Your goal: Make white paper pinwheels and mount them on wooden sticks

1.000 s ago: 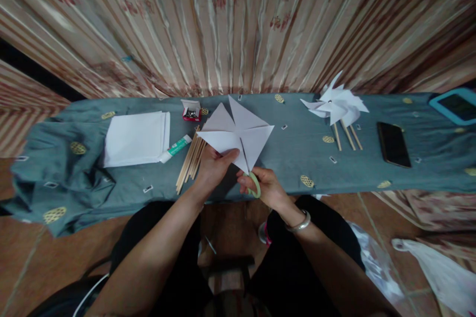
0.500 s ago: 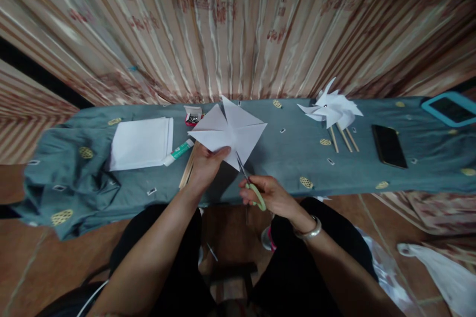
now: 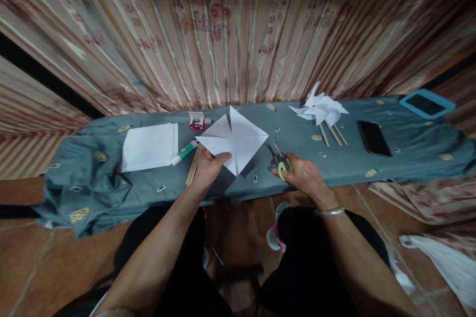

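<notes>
My left hand (image 3: pixel 210 166) pinches a white square of paper (image 3: pixel 247 136) near its lower left edge, thumb on top. Slits run from the paper's corners in toward its middle. To the right of the paper, my right hand (image 3: pixel 303 173) grips a pair of scissors (image 3: pixel 283 164) with light green handles, low over the cloth. The blades point up and left, apart from the paper. Thin wooden sticks (image 3: pixel 193 166) lie partly hidden beside my left hand. Close by is a green and white glue stick (image 3: pixel 185 152).
A stack of white paper (image 3: pixel 148 147) lies at the left. Behind the glue stick sits a small open red box (image 3: pixel 196 121) of tiny metal pieces. Paper pinwheels (image 3: pixel 323 109) on sticks, a black phone (image 3: pixel 374 138) and a blue-framed tablet (image 3: pixel 427 104) are on the right of the cloth-covered table (image 3: pixel 238 193).
The scissors were in the slit at the paper's bottom corner; my right hand has drawn them away to the right. My left hand still holds the paper.
</notes>
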Available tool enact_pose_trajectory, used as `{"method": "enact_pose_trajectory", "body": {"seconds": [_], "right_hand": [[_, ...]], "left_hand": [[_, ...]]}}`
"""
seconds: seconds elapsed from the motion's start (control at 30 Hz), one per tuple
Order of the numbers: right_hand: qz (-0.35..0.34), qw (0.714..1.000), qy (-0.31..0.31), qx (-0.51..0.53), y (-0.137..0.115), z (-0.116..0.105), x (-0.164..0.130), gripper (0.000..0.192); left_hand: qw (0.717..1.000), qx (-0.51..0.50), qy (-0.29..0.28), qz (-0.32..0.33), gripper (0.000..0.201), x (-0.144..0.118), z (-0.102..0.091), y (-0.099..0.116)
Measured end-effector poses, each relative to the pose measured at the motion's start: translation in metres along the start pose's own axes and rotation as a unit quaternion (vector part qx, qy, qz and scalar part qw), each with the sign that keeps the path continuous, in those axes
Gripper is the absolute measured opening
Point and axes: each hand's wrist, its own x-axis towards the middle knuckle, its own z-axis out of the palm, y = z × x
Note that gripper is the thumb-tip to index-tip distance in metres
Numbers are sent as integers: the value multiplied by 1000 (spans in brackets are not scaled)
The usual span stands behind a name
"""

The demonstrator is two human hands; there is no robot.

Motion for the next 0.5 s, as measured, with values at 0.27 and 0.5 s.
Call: {"method": "enact_pose_trajectory", "body": {"seconds": [0.27,0.5], "right_hand": [[36,998,15,-53,4,1,27,43],[21,996,37,-74,0,7,35,33]], "left_hand": [[992,-41,-80,-90,30,-8,17,-11],[993,-14,-90,-75,37,-5,22,-28]]}}
